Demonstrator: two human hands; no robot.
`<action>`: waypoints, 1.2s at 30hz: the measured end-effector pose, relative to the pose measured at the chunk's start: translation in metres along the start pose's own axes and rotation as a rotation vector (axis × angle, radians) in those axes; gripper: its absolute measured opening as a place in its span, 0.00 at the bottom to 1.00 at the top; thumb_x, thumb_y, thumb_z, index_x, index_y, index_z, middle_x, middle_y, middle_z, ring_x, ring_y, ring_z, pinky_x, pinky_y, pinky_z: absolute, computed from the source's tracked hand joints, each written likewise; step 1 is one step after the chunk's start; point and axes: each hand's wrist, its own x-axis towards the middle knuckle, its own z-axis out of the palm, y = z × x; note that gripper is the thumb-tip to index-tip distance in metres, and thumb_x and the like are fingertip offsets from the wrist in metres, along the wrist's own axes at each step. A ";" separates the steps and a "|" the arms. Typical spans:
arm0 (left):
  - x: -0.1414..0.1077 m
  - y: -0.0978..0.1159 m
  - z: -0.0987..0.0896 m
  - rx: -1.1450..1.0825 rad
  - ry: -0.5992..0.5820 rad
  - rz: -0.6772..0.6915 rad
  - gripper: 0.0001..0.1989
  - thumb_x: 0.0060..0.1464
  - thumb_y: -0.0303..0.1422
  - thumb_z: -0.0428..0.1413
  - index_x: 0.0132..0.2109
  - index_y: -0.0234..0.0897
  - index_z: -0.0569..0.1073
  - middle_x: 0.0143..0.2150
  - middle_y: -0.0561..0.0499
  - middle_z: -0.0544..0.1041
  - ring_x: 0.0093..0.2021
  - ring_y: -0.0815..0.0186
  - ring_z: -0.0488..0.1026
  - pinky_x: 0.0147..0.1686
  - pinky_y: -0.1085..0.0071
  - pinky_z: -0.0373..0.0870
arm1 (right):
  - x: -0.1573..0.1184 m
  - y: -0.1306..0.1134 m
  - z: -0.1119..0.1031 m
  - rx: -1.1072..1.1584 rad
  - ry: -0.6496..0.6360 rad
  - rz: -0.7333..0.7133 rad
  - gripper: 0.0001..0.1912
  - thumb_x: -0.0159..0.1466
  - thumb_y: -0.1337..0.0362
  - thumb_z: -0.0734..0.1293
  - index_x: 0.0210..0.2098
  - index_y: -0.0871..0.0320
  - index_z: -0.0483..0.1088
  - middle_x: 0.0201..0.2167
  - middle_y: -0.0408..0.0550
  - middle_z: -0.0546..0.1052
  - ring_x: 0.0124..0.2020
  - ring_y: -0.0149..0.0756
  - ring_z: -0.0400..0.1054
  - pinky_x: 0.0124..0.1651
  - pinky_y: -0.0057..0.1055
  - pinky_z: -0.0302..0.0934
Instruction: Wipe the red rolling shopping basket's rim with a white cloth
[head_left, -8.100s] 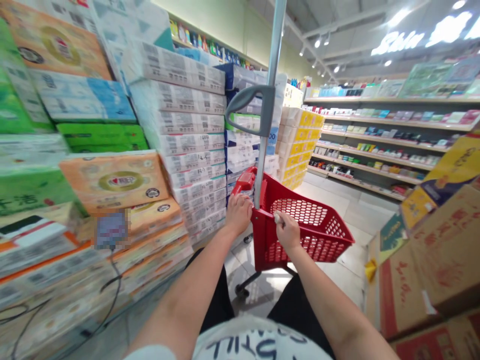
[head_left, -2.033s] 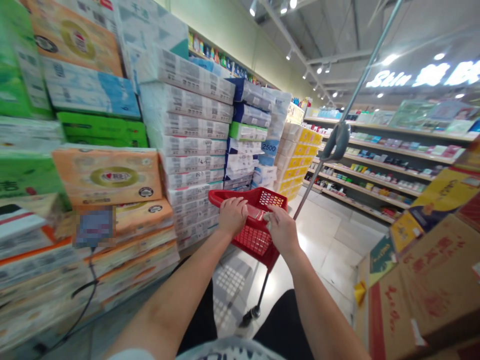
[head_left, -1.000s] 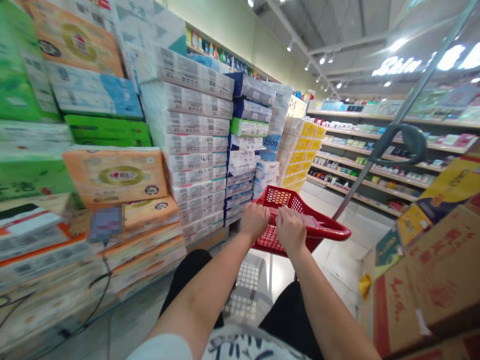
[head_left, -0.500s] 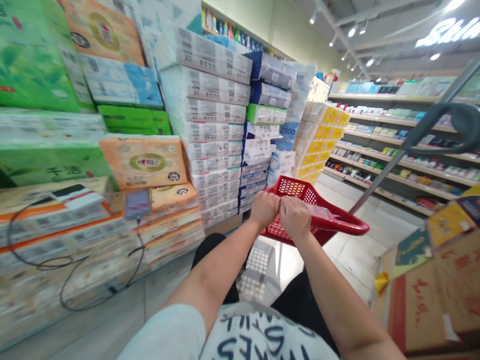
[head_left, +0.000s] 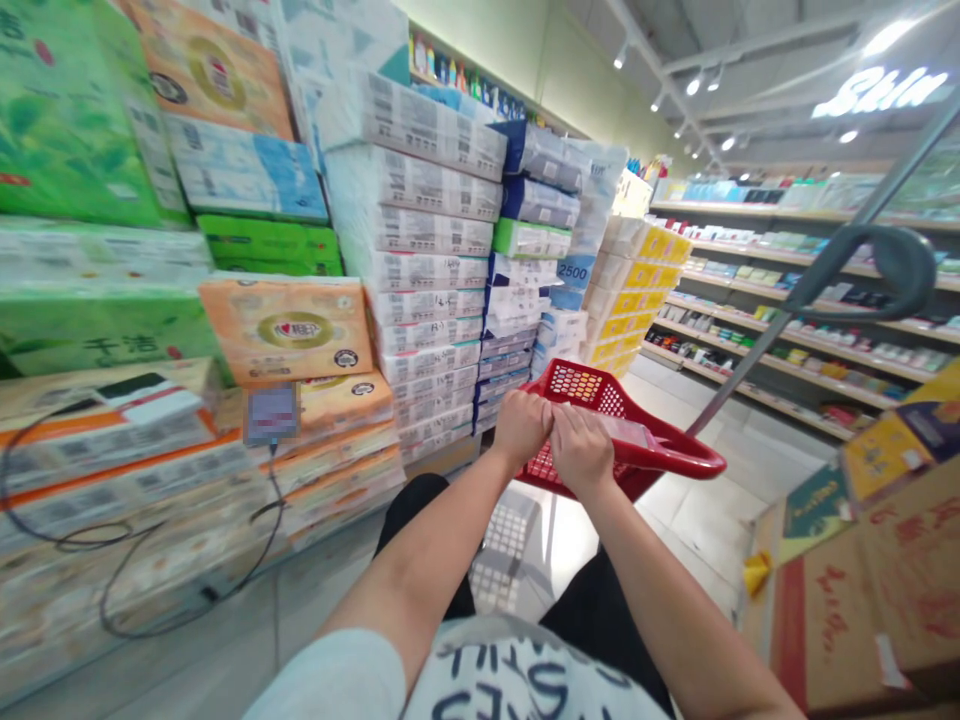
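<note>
A red plastic shopping cart (head_left: pixel 660 455) with a perforated basket stands in front of me. My left hand (head_left: pixel 523 428) is closed round the near end of its handle. Right beside it, my right hand (head_left: pixel 581 445) grips the same handle, the two hands nearly touching. A pale strip runs along the handle to the right of my right hand. The fingertips of both hands are hidden beneath the handle. Of the basket's inside, only part of the perforated walls shows.
Stacked tissue packs (head_left: pixel 435 235) line the left side, with an orange pack (head_left: pixel 289 325) and a black cable (head_left: pixel 274 540) nearby. Cardboard boxes (head_left: pixel 832 610) stand at the right. A grey pole (head_left: pixel 765 340) slants past the cart. Stocked shelves (head_left: pixel 795 300) fill the back.
The view has shifted slightly, so the cart and both hands appear a little lower and to the left. Both hands keep their hold on the handle.
</note>
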 end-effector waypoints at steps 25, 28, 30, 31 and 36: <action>0.000 -0.002 0.000 0.002 -0.013 0.034 0.15 0.63 0.32 0.43 0.31 0.37 0.70 0.31 0.49 0.73 0.37 0.62 0.69 0.46 0.60 0.61 | -0.016 0.003 0.000 -0.032 0.154 0.097 0.16 0.67 0.64 0.58 0.50 0.59 0.70 0.52 0.52 0.73 0.55 0.41 0.63 0.59 0.39 0.47; -0.008 -0.003 0.004 0.011 0.078 0.085 0.11 0.63 0.33 0.45 0.40 0.38 0.71 0.42 0.47 0.75 0.51 0.59 0.67 0.55 0.57 0.58 | -0.011 0.011 -0.006 -0.013 0.094 0.138 0.14 0.66 0.63 0.59 0.46 0.57 0.72 0.47 0.50 0.77 0.50 0.39 0.67 0.59 0.38 0.48; -0.015 -0.003 0.008 0.010 0.109 0.130 0.12 0.63 0.35 0.46 0.48 0.38 0.69 0.50 0.46 0.74 0.57 0.58 0.64 0.58 0.57 0.57 | -0.003 0.017 -0.009 -0.023 0.051 0.219 0.13 0.66 0.63 0.59 0.41 0.57 0.74 0.40 0.48 0.79 0.46 0.39 0.68 0.58 0.39 0.48; -0.018 -0.003 0.009 0.009 0.105 0.144 0.14 0.63 0.36 0.46 0.51 0.37 0.68 0.53 0.45 0.72 0.58 0.58 0.63 0.58 0.58 0.57 | -0.002 0.019 -0.008 -0.037 0.056 0.251 0.13 0.67 0.63 0.58 0.40 0.57 0.74 0.39 0.48 0.79 0.46 0.39 0.68 0.59 0.41 0.47; -0.026 -0.001 0.014 -0.011 0.043 0.111 0.16 0.63 0.36 0.45 0.54 0.36 0.65 0.51 0.44 0.72 0.56 0.57 0.65 0.59 0.58 0.57 | -0.018 0.014 0.004 -0.075 0.179 0.205 0.17 0.67 0.65 0.57 0.51 0.59 0.70 0.52 0.51 0.74 0.56 0.41 0.61 0.62 0.40 0.46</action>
